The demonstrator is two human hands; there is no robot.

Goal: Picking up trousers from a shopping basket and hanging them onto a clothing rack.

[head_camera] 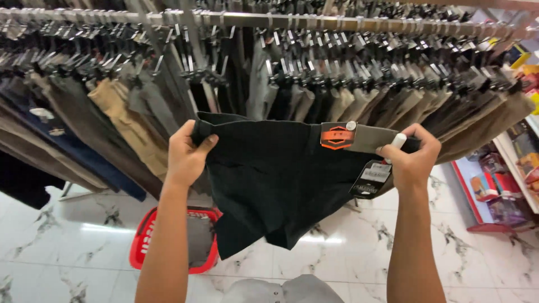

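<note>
I hold up a pair of black trousers [269, 179] by the waistband, stretched between both hands in front of a clothing rack. My left hand [187, 152] grips the left end of the waistband. My right hand [411, 157] grips the right end and also pinches a white marker-like stick [396, 141]. An orange and black label [337, 136] sits on the waistband, and a dark hang tag [371, 179] dangles under my right hand. The trouser legs hang folded below.
A long metal rail [314, 22] carries many hung trousers in grey, tan and dark tones. A red shopping basket [147, 235] with grey cloth stands on the white marble floor. Shelves with colourful packages [505, 185] are at right.
</note>
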